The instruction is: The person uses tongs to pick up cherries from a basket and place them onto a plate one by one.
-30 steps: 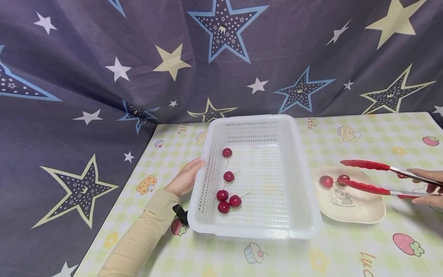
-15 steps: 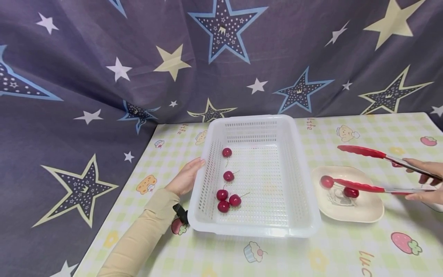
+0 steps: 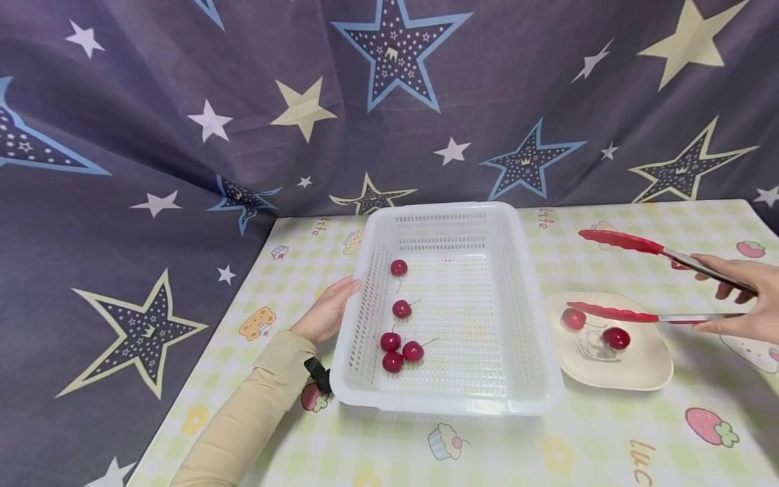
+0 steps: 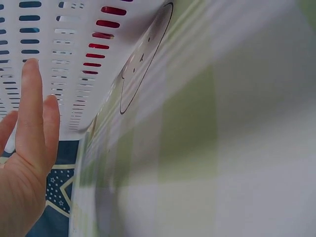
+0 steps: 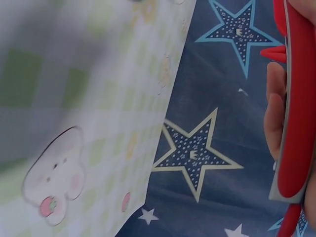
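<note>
- Red-tipped tongs [image 3: 633, 277] are gripped by the right hand [image 3: 739, 301] at the handle end; their two arms stand wide apart, the lower arm passing over the cream plate [image 3: 639, 375], nothing caught between the tips.
- Two cherries lie on that plate: one [image 3: 573, 318] near its left rim just beside the lower tip, the other [image 3: 616, 337] nearer the middle. Neither is held.
- White slotted basket [image 3: 523, 325] stands just left of the plate; five cherries [image 3: 399, 331] lie along its left side.
- Left hand [image 3: 325, 312] lies flat against the basket's left wall with fingers straight; the left wrist view shows the fingers [image 4: 30, 106] against the slotted wall.
- Judgement: the step in hand appears to be picking a cherry off the plate. To do it well, lower both tips so they straddle one fruit at its widest part, then close gently; round fruit will likely roll or squirt out under a fast or off-centre squeeze.
- Judgement: the left-hand cherry sits close to the rim, so an inward approach risks nudging it off the plate.
- Checked tablecloth [image 3: 487, 446] covers the table.
</note>
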Motion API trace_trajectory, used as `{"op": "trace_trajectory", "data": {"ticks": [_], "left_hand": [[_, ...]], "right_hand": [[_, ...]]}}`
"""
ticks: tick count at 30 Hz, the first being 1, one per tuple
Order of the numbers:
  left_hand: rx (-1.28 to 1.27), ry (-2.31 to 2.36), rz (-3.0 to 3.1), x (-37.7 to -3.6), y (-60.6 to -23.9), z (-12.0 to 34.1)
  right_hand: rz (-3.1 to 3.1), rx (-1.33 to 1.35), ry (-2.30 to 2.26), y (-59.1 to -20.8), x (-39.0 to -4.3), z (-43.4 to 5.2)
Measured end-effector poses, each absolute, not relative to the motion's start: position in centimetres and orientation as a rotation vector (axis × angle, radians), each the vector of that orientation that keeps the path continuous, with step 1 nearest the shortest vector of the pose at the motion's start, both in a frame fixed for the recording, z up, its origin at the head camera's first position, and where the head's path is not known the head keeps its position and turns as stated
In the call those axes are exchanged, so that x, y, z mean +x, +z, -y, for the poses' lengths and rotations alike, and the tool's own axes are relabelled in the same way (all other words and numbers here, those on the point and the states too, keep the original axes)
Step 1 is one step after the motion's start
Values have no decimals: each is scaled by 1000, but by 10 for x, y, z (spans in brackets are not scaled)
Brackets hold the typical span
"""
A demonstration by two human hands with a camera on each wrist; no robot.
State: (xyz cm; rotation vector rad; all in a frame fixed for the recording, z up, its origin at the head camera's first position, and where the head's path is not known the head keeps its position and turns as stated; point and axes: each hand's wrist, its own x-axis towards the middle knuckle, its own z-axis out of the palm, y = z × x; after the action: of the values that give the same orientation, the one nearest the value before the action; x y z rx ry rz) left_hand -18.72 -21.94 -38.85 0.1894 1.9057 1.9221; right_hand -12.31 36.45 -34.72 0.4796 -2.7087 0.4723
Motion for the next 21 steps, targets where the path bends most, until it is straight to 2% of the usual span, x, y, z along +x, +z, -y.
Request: {"op": "trace_trajectory", "data": {"ticks": [13,21], "left_hand": [[194,1936,-1902,-187,-387,219],[206,1904,-1916,-186,-387,219]], "right_hand": [[2676,650,258,-312,-140,-330],[2626,789,335,-298,-151,-303]]}}
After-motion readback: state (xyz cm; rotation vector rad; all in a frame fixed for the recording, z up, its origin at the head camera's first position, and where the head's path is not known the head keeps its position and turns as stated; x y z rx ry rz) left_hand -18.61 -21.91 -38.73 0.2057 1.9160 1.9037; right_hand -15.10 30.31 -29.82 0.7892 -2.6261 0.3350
